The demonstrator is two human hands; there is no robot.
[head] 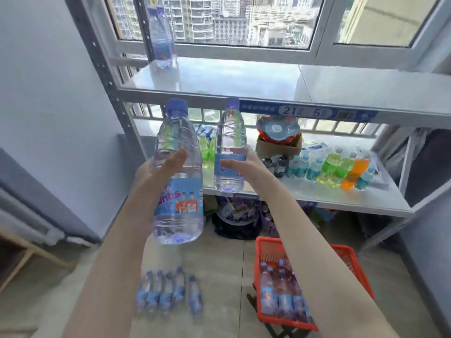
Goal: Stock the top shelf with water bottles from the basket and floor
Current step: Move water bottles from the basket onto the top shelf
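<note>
My left hand [158, 167] grips a clear water bottle [179, 206] with a blue cap and blue label, held upright just below the top shelf [244, 76]. My right hand [246, 164] holds a second, similar bottle [229, 145] upright beside it, its cap level with the shelf's front edge. Two water bottles [161, 37] stand at the top shelf's back left corner. On the floor below, a row of several bottles [168, 291] stands, and a red basket [346, 259] at the lower right holds several more bottles [280, 291].
The middle shelf [317, 193] carries green, orange and teal drink bottles [341, 167] and a cardboard box [278, 142]. Bags and clutter sit under it. A grey upright post [102, 59] frames the rack's left side. A window runs behind the top shelf.
</note>
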